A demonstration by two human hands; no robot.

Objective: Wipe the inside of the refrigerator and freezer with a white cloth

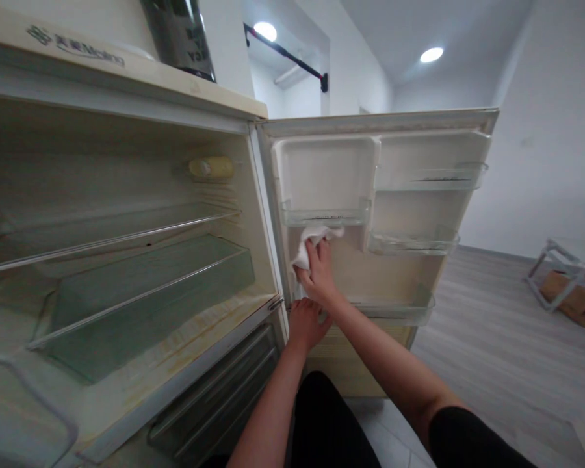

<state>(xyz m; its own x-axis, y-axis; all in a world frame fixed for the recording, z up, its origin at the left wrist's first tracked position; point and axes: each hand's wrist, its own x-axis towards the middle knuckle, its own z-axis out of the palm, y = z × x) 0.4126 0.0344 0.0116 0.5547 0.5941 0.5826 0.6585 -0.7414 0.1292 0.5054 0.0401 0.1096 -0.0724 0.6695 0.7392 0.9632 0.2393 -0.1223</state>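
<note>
A white cloth [304, 252] is bunched in my right hand [318, 276], pressed to the inner face of the open fridge door [341, 253], just below its upper left shelf [326, 216]. Lower down, my left hand [306, 323] is curled over the left end of the bottom door shelf [394, 314], close to the hinge side. My fingers there partly hide what they grip. Left of both hands stands the open fridge compartment, with yellow-brown stains on its floor [190, 341].
Inside the fridge are a glass shelf [127, 233] and a greenish clear drawer [151, 312]. A dark cylinder with lettering [180, 39] stands on top. Below is a freezer compartment with a ribbed drawer front [224, 396]. To the right, a metal-framed stand [565, 260] holds a brown bag [572, 299].
</note>
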